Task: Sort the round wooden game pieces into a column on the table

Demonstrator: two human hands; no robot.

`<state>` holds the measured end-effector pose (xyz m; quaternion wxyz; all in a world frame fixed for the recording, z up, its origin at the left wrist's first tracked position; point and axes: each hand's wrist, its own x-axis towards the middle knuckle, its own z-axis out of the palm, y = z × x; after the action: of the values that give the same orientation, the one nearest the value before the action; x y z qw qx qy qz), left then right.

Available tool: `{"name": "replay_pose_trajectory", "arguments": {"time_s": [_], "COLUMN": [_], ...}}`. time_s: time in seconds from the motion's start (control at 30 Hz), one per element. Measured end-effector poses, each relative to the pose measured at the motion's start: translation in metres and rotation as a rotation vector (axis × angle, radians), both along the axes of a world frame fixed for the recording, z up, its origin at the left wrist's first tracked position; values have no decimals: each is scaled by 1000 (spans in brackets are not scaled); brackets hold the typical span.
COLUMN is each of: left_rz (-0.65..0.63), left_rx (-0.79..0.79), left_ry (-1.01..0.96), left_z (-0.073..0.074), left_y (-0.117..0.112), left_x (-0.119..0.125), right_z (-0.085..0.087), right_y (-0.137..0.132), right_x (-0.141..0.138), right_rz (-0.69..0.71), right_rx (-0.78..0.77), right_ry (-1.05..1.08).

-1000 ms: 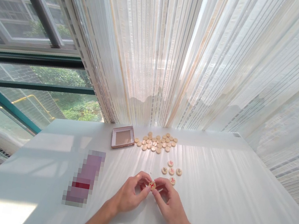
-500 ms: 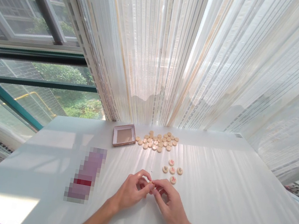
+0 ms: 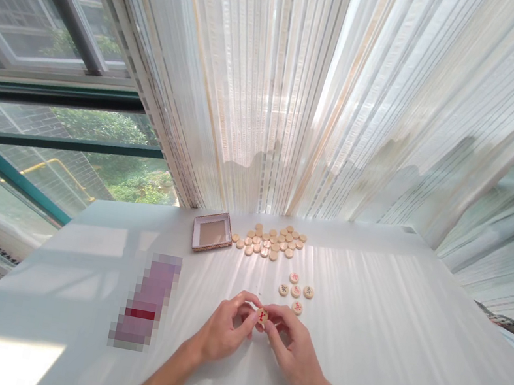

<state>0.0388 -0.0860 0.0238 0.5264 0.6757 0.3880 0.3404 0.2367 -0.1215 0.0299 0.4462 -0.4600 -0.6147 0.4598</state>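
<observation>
Between the fingertips of my left hand (image 3: pixel 229 327) and my right hand (image 3: pixel 291 336) is a round wooden Chinese chess piece (image 3: pixel 262 316). Its face with a red character is turned up toward me, and both hands pinch its edges above the table. Just beyond my hands, several more pieces lie face up in a cross shape. A red-marked piece (image 3: pixel 296 290) sits in the middle, a black-marked piece (image 3: pixel 284 289) to its left and another black-marked piece (image 3: pixel 308 292) to its right. The nearest red-marked piece (image 3: pixel 297 308) lies close to my right fingers.
Farther back, a loose cluster of plain-topped chess pieces (image 3: pixel 266 244) is spread on the white table (image 3: pixel 383 347). A shallow open box (image 3: pixel 213 232) stands left of them. A blurred purple item (image 3: pixel 151 300) lies on the left. Striped curtains (image 3: pixel 285 91) hang behind the table.
The chess piece between my fingers has turned so that its red character now faces me. Both hands stay in nearly the same place. The view has shifted slightly.
</observation>
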Motion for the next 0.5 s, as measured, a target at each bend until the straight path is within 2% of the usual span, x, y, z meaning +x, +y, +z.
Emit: {"name": "replay_pose_trajectory", "arguments": {"time_s": [0.5], "left_rz": [-13], "left_rx": [59], "left_ry": [26], "left_z": [4], "left_y": [-1], "left_x": [1], "right_z": [0], "right_y": [0], "right_x": [0], "right_rz": [-5], "right_rx": [-48], "right_ry": [56]}}
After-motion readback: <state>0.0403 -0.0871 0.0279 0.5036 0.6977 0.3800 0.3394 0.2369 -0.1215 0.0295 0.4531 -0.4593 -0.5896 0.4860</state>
